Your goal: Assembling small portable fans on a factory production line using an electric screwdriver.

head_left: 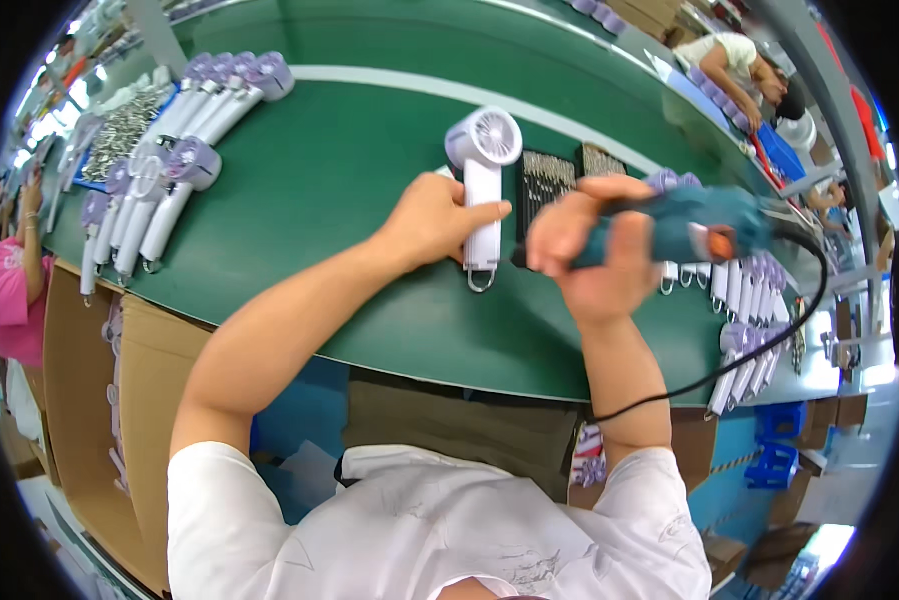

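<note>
On the green worktop, my left hand (430, 221) is closed round the white handle of a handheld fan (483, 195), its thumb across the front. The fan's round purple-white head points away from me, and a wire loop hangs at the near end of the handle. My right hand (599, 243) grips a teal electric screwdriver (674, 228), blurred by motion, held level with its dark tip toward the fan. Tip and fan are apart. Just beyond that hand lies a black tray of screws (547, 180), partly covered by the hand, with a second screw tray (601, 161) beside it.
More fans (231, 100) lie in rows at the left, near a blue tray of small metal parts (124, 135). Other fans (749, 350) are grouped at the right. The screwdriver's black cord (749, 355) loops beside my right arm. A cardboard box (159, 390) stands below the left edge. Co-workers sit farther off.
</note>
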The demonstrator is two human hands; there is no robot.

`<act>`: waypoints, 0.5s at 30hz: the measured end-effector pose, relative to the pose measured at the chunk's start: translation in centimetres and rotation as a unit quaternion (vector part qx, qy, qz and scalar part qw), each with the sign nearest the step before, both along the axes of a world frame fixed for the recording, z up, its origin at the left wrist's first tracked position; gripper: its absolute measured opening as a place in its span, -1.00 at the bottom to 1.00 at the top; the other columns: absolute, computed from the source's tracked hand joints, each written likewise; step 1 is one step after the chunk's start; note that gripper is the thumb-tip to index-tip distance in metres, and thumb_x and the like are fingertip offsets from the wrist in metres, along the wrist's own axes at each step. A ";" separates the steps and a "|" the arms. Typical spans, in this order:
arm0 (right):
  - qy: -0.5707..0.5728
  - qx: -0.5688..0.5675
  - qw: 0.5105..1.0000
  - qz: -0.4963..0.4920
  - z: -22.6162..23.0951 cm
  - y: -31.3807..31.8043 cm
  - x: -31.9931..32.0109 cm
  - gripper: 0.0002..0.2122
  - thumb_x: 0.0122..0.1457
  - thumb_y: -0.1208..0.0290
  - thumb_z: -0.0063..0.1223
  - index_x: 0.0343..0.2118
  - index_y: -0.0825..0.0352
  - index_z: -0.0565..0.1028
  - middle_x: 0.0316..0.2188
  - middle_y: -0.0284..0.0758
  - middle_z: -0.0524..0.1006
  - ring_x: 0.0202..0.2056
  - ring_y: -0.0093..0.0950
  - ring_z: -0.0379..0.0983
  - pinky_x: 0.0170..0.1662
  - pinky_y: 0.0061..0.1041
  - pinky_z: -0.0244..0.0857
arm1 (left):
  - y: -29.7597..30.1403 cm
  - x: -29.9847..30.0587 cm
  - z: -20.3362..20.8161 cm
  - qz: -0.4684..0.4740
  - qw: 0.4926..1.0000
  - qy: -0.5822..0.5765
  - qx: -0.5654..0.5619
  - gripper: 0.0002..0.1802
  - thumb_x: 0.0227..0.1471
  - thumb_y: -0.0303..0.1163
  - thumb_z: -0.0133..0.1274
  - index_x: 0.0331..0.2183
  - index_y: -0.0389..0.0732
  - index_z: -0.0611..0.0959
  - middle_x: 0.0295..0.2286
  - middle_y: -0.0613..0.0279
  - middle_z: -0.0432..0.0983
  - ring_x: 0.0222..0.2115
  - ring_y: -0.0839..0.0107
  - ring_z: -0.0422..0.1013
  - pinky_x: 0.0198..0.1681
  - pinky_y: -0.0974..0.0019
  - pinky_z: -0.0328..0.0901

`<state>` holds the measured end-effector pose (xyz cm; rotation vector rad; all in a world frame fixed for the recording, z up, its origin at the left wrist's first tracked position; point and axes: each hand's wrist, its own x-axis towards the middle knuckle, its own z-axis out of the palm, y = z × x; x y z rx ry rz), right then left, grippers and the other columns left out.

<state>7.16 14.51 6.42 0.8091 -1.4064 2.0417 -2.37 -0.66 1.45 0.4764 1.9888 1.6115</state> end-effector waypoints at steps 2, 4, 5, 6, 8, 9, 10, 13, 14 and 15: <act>0.013 -0.087 0.994 0.059 2.3 1.4 1.1 -0.72 0.45 0.34 -0.17 -0.05 0.50 0.44 -0.66 -0.29 0.41 -0.74 -0.50 0.28 -0.65 -0.45 0.30 | -1.0 0.9 2.1 0.032 0.973 0.194 -0.121 -0.52 0.02 -0.11 0.30 -0.42 -0.46 0.71 -0.55 -0.11 0.63 -0.54 0.14 0.60 -0.40 0.10 0.49; -0.059 -0.077 0.994 -0.051 4.0 3.3 2.4 -0.78 0.40 0.43 -0.13 -0.13 0.49 0.49 -0.69 -0.30 0.40 -0.79 -0.50 0.23 -0.68 -0.43 0.28 | -2.5 2.4 4.3 0.049 0.917 0.338 -0.206 -0.58 0.00 -0.15 0.29 -0.49 -0.40 0.68 -0.58 -0.08 0.60 -0.54 0.05 0.56 -0.38 0.07 0.44; -0.126 -0.099 0.978 -0.130 4.5 3.4 2.6 -0.84 0.34 0.50 -0.03 -0.24 0.50 0.52 -0.72 -0.31 0.40 -0.81 -0.51 0.24 -0.71 -0.44 0.25 | -3.1 3.1 4.4 0.048 0.864 0.442 -0.237 -0.60 0.00 -0.18 0.30 -0.51 -0.39 0.66 -0.59 -0.02 0.59 -0.58 0.09 0.54 -0.43 0.12 0.43; -0.188 -0.071 0.966 -0.164 4.4 3.8 2.5 -0.87 0.26 0.50 0.12 -0.31 0.50 0.53 -0.71 -0.31 0.43 -0.79 -0.52 0.30 -0.70 -0.46 0.26 | -3.6 4.0 4.3 0.059 0.815 0.520 -0.250 -0.71 -0.05 -0.27 0.29 -0.49 -0.33 0.64 -0.58 0.04 0.56 -0.55 0.03 0.51 -0.44 0.08 0.42; -0.339 0.019 0.923 -0.182 4.0 3.5 1.8 -0.83 0.22 0.43 0.20 -0.27 0.46 0.53 -0.69 -0.38 0.41 -0.77 -0.56 0.30 -0.70 -0.50 0.22 | -4.7 5.8 3.9 0.065 0.768 0.572 -0.281 -0.75 -0.10 -0.32 0.30 -0.46 -0.31 0.64 -0.56 0.07 0.54 -0.53 0.07 0.51 -0.44 0.10 0.41; -0.394 0.064 0.902 -0.161 4.0 3.3 1.4 -0.78 0.17 0.39 0.29 -0.26 0.45 0.54 -0.68 -0.37 0.44 -0.77 -0.57 0.32 -0.70 -0.53 0.19 | -5.1 6.4 3.7 0.081 0.720 0.618 -0.306 -0.75 -0.15 -0.36 0.31 -0.42 -0.29 0.63 -0.54 0.11 0.51 -0.51 0.11 0.50 -0.44 0.11 0.40; -0.426 0.085 0.889 -0.144 3.6 2.5 1.0 -0.75 0.15 0.35 0.33 -0.27 0.44 0.56 -0.66 -0.36 0.46 -0.76 -0.58 0.34 -0.70 -0.54 0.18 | -5.7 7.0 3.1 0.068 0.719 0.618 -0.310 -0.75 -0.15 -0.36 0.31 -0.42 -0.29 0.63 -0.54 0.11 0.51 -0.51 0.11 0.50 -0.44 0.11 0.40; -0.461 0.154 0.869 -0.095 2.2 1.6 0.3 -0.69 0.12 0.27 0.37 -0.29 0.45 0.57 -0.63 -0.31 0.50 -0.76 -0.60 0.34 -0.70 -0.53 0.20 | -6.2 8.3 2.2 0.070 0.658 0.643 -0.385 -0.68 -0.31 -0.47 0.33 -0.40 -0.30 0.60 -0.50 0.11 0.44 -0.46 0.15 0.46 -0.42 0.17 0.38; -0.467 0.181 0.862 -0.082 1.8 1.6 0.2 -0.68 0.12 0.25 0.37 -0.29 0.45 0.57 -0.62 -0.30 0.50 -0.76 -0.61 0.34 -0.71 -0.53 0.20 | -6.0 8.5 2.0 0.056 0.657 0.644 -0.387 -0.68 -0.31 -0.47 0.33 -0.40 -0.30 0.60 -0.50 0.11 0.44 -0.46 0.15 0.46 -0.42 0.17 0.38; -0.470 0.211 0.853 -0.081 1.3 1.7 -0.2 -0.68 0.12 0.26 0.35 -0.29 0.46 0.57 -0.62 -0.30 0.52 -0.76 -0.61 0.36 -0.70 -0.54 0.22 | -5.8 8.8 1.6 0.061 0.659 0.641 -0.389 -0.68 -0.30 -0.47 0.34 -0.41 -0.29 0.59 -0.49 0.11 0.44 -0.45 0.15 0.45 -0.42 0.17 0.37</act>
